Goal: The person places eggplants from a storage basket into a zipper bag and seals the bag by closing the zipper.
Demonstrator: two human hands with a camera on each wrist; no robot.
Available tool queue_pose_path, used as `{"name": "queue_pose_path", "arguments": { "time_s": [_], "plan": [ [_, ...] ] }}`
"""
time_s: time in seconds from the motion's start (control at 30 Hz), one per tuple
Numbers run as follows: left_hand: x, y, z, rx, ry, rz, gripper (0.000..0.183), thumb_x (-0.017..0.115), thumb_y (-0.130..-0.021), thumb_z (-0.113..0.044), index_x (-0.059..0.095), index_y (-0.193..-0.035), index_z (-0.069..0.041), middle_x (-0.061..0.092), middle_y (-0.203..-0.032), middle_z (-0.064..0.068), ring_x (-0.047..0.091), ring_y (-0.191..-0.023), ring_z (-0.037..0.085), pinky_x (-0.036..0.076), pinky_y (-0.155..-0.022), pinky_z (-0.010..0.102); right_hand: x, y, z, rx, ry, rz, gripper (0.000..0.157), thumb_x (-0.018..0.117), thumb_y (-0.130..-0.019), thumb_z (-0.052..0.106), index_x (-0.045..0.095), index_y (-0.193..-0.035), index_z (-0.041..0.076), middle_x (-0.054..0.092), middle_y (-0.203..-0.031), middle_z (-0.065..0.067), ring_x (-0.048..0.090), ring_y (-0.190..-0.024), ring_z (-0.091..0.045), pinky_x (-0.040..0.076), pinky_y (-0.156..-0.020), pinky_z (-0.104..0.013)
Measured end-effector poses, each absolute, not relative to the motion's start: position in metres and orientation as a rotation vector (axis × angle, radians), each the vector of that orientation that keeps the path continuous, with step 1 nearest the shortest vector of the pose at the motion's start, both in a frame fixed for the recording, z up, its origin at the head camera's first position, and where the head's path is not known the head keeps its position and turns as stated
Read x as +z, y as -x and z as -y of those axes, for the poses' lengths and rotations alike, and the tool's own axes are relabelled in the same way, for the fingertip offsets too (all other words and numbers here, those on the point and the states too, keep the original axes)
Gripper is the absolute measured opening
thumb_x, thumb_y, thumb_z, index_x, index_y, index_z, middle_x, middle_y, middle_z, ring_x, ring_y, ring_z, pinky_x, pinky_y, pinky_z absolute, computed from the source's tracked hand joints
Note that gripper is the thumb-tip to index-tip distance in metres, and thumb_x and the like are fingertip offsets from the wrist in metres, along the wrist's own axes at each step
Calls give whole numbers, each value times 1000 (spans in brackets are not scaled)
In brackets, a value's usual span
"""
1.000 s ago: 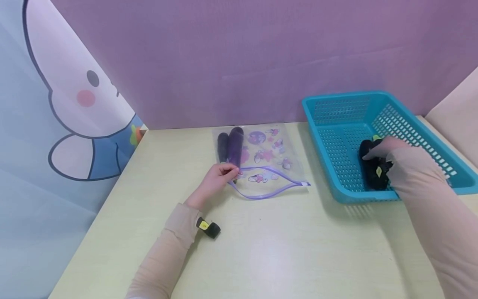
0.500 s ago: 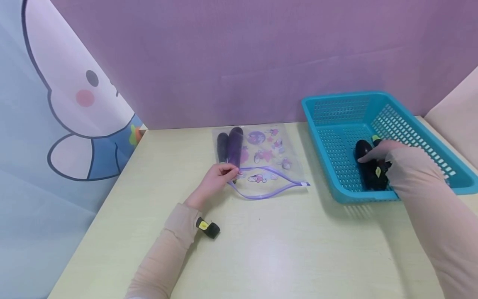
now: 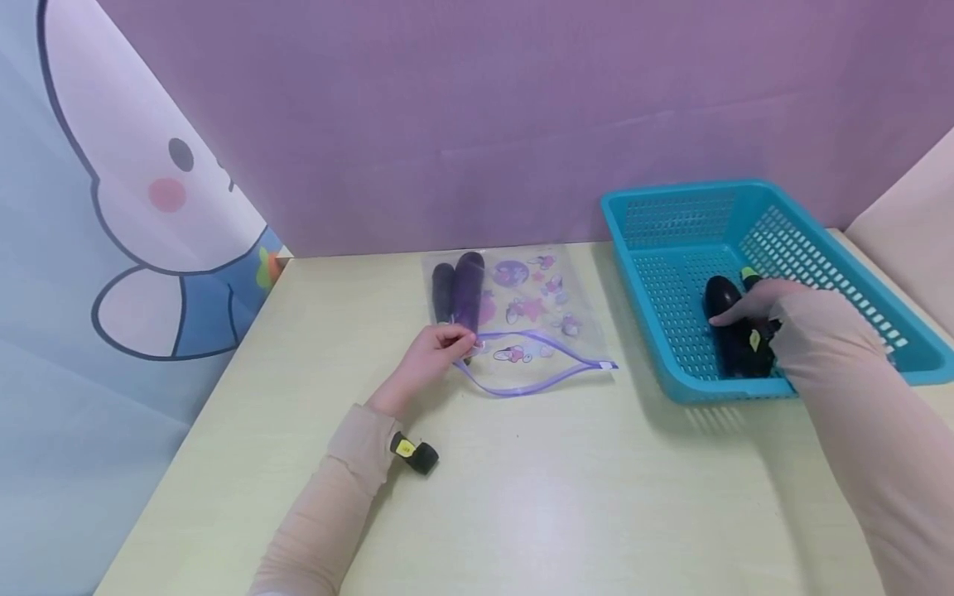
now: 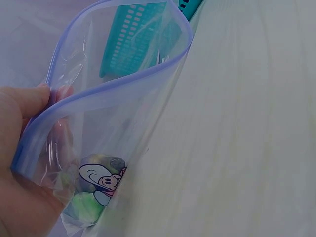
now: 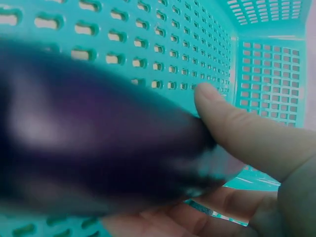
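My left hand (image 3: 440, 352) pinches the left corner of the mouth of a clear zip bag (image 3: 581, 285) lying on the table. The bag's purple-edged mouth (image 4: 118, 84) gapes, and pink cartoon prints show on its plastic. Two dark purple eggplants (image 3: 469, 290) lie side by side along the bag's left side, their near ends partly behind my left hand. Inside the blue basket, my right hand (image 3: 756, 302) grips a glossy eggplant (image 5: 94, 133), thumb on one side and fingers curled beneath. A dark thing with a green tip (image 3: 749, 274) shows just beyond that hand.
The blue perforated basket (image 3: 644, 290) stands at the right, its walls raised around my right hand. A purple cloth wall (image 3: 484, 132) borders the back of the pale table (image 3: 566, 488). A rabbit-print curtain (image 3: 142, 447) hangs at the left.
The eggplant in my right hand has shifted slightly left in the basket, with more of its rounded end showing. My left hand and the bag stay as they were.
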State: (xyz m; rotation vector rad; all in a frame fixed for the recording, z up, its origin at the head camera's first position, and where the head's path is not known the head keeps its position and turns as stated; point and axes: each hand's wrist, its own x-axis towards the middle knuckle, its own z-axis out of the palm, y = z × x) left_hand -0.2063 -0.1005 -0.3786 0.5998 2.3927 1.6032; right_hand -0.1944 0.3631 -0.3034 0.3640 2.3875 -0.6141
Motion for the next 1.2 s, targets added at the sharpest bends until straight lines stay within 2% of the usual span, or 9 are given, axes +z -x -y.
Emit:
{"name": "queue_pose_path", "arguments": {
  "time_s": [0.13,0.27,0.47,0.67,0.77,0.93,1.07,1.2],
  "plan": [
    [-379,206,101,1600,-615,-2395,20,54,-95,-8,66,-100,8,64,-93,26,53,-75,9,44,-70,19,-304,197,-363,-619,-377,-2327,109,59,-84,56,12,-132,-30,24,-134,-47,31,-124,-55,43,-96,-51],
    [-378,206,100,1595,-614,-2395,20,54,-95,-9,66,-100,7,64,-93,25,52,-75,10,44,-70,19,-304,197,-363,-657,-422,-2290,117,58,-83,59,0,-134,-29,13,-137,-47,24,-126,-55,44,-95,-50],
    [-379,207,100,1604,-619,-2388,20,54,-95,-8,66,-100,7,64,-94,26,51,-75,9,43,-70,19,-306,199,-363,-646,-415,-2271,117,55,-86,58,-9,-134,-28,4,-137,-48,18,-128,-57,39,-100,-54],
    [-378,206,101,1605,-625,-2391,20,55,-95,-8,66,-100,8,63,-93,26,50,-74,8,42,-69,19,-311,203,-365,-611,-429,-2306,139,65,-70,71,-11,-134,-27,1,-137,-49,19,-127,-57,37,-101,-56],
    [-378,206,101,1607,-619,-2390,20,55,-95,-8,66,-99,8,63,-92,26,50,-73,9,42,-68,19,-311,203,-363,-605,-418,-2294,135,63,-73,68,-10,-134,-27,1,-137,-48,20,-127,-57,36,-102,-56],
    [-379,207,101,1611,-618,-2388,20,55,-95,-8,66,-99,8,63,-92,26,50,-74,9,42,-68,18,-308,202,-361,-645,-431,-2244,124,57,-83,60,-17,-132,-26,-6,-137,-48,15,-128,-58,32,-105,-57],
    [-380,208,101,1610,-633,-2393,20,55,-95,-8,66,-99,8,63,-91,26,51,-73,9,43,-68,18,-307,201,-359,-658,-433,-2237,124,57,-83,60,-20,-132,-25,-9,-138,-48,12,-129,-59,29,-106,-58],
    [-381,208,101,1608,-640,-2396,20,55,-95,-8,66,-99,9,64,-91,26,51,-73,9,43,-68,18,-306,199,-357,-633,-403,-2265,122,56,-84,60,-15,-133,-27,-5,-138,-48,13,-128,-58,29,-106,-58]
  ]
}}
